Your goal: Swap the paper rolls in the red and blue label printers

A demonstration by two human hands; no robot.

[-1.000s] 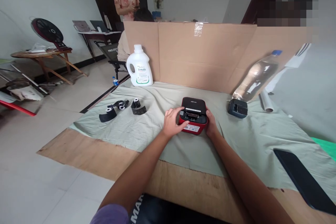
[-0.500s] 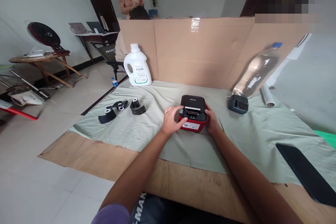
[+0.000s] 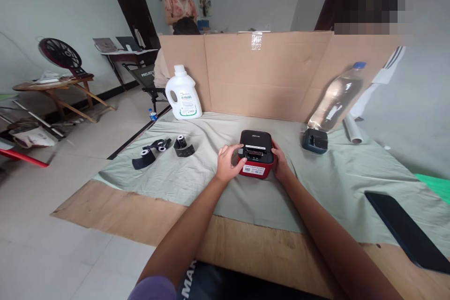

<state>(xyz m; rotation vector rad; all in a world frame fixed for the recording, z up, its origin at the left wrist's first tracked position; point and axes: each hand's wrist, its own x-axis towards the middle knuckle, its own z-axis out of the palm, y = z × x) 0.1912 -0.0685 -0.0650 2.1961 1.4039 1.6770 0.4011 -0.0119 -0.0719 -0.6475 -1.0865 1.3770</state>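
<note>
While both hands flank the red-and-black device (image 3: 256,153), it sits upright on a pale green cloth (image 3: 197,183), its slotted top facing up and a white label on its near side. Taking the device as the clock's centre, the left hand (image 3: 228,161) is at 8 o'clock, thumb and forefinger spread apart, with their tips at the device's left edge. At 4 o'clock the right hand (image 3: 281,163) lies against the device's right side; its fingers are partly hidden, so how tightly it is clamped cannot be told. Black-strip rolls (image 3: 184,150) lie at 9 o'clock, well apart from the left hand. A white jug (image 3: 185,96) stands at 10 o'clock, before a cardboard panel (image 3: 255,77) that spans 12. Toward 2 o'clock leans a clear bottle (image 3: 337,98) with a blue cap, just beyond a dark block (image 3: 315,141). A flat black slab (image 3: 406,229) rests at 4 o'clock, farther out; the desk (image 3: 246,234) shows bare wood at 6 o'clock
</note>
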